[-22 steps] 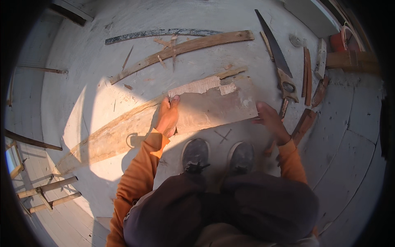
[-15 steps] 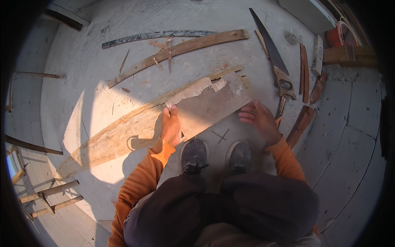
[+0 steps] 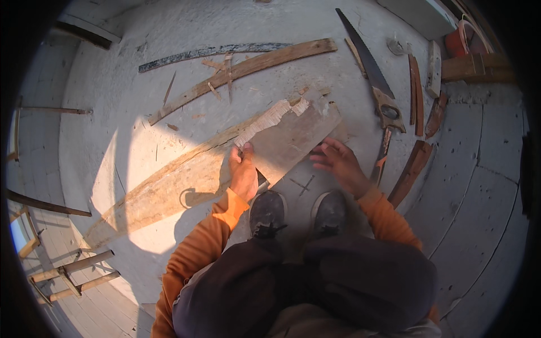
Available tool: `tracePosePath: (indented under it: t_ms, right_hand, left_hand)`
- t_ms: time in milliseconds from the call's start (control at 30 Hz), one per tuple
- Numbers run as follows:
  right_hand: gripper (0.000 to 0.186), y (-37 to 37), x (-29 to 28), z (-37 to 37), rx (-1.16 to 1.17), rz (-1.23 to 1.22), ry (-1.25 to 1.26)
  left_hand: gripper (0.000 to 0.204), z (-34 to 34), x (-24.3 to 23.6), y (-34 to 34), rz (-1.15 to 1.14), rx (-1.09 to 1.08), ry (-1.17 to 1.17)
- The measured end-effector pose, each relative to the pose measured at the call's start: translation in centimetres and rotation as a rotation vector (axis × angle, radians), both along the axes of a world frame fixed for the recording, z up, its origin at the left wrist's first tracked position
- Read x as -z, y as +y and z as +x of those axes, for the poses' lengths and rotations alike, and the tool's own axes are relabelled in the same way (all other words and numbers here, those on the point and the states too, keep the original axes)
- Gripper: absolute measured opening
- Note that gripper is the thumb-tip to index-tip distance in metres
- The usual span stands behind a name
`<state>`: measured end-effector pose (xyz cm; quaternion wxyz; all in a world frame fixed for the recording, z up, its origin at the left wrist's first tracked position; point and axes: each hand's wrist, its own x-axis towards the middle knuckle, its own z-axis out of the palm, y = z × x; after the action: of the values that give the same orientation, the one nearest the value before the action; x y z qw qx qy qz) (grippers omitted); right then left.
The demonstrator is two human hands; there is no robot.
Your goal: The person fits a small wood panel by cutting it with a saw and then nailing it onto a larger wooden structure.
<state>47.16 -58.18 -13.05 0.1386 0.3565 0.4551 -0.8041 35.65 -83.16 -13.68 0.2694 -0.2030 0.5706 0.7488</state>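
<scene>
A thin plywood sheet (image 3: 293,135) with a torn, splintered upper left edge is pinched at its left side by my left hand (image 3: 243,173), thumb on top. The sheet is tilted over a long weathered wooden board (image 3: 160,194) that slants across the floor. My right hand (image 3: 341,166) hovers beside the sheet's lower right edge, fingers apart and holding nothing. Below my left hand, a dark bar-like thing (image 3: 262,184) shows partly; I cannot make out its kind. Two crossed nails or thin sticks (image 3: 302,185) lie near my shoes.
A handsaw (image 3: 375,73) lies at the right, near reddish wood strips (image 3: 411,172). Beyond the board lie a curved plank (image 3: 253,70), a dark flaking strip (image 3: 208,53) and splinters. A wooden ladder-like frame (image 3: 73,276) stands at the lower left. A reddish container (image 3: 459,42) sits at the far right.
The plywood sheet has shifted and turned slightly, parting from the long board. My left hand has moved a little right with it; my right hand has moved slightly left.
</scene>
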Motion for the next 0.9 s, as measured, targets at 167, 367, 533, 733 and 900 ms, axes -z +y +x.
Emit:
tracePosePath:
  t_ms: [167, 367, 533, 733, 900]
  right_hand:
    - [0.068, -0.3, 0.3, 0.0, -0.018, 0.03, -0.012]
    - [0.068, -0.3, 0.3, 0.5, 0.002, 0.035, -0.015]
    - [0.062, 0.2, 0.0, 0.7, 0.101, 0.052, 0.013]
    - [0.058, 2.3, 2.4, 1.5, 0.537, 0.114, -0.018]
    - [0.053, 2.4, 2.7, 2.1, 0.617, 0.227, -0.106]
  left_hand:
    - [0.047, -2.5, 0.6, 0.6, -0.044, 0.024, 0.012]
    - [0.062, -3.9, -1.2, 1.9, -0.221, 0.095, -0.025]
    - [0.052, -5.0, -3.1, 0.8, -0.146, 0.281, 0.44]
    - [0.042, -5.6, -2.4, -1.4, -0.302, 0.728, 1.533]
    - [0.041, -5.0, 0.6, -4.0, -0.536, 1.101, 1.819]
